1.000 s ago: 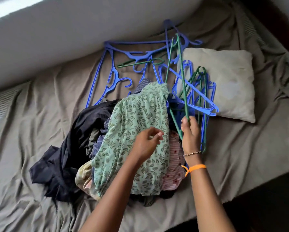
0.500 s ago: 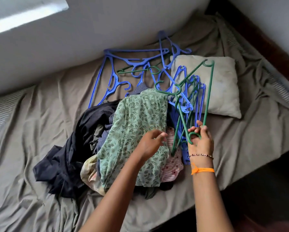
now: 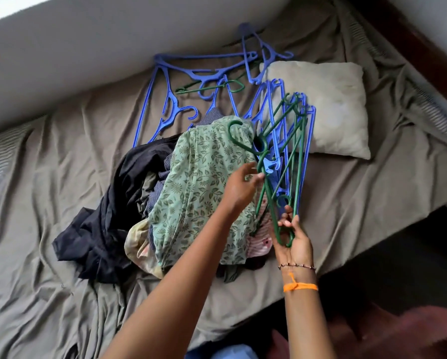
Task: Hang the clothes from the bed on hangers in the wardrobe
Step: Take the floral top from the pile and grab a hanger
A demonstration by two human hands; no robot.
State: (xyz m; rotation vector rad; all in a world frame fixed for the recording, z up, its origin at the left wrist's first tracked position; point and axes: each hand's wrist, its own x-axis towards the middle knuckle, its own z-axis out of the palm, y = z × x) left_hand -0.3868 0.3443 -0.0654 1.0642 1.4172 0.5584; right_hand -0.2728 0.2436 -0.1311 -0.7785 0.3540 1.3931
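the right hand (image 3: 292,237) now holds the green hangers (image 3: 282,177) by their lower end, fingers curled round them, the bundle fanned up over the blue hangers (image 3: 277,120) by the pillow (image 3: 328,110). half a second ago it gripped them nearer a hook; a second ago it held one green bar upright. the left hand (image 3: 239,189), hovering over the floral garment (image 3: 199,193) before, now pinches a green hanger near its hook, likely to pull one free. the clothes pile (image 3: 118,216) is on the bed (image 3: 48,164), nothing hung yet; the wardrobe is not in view.
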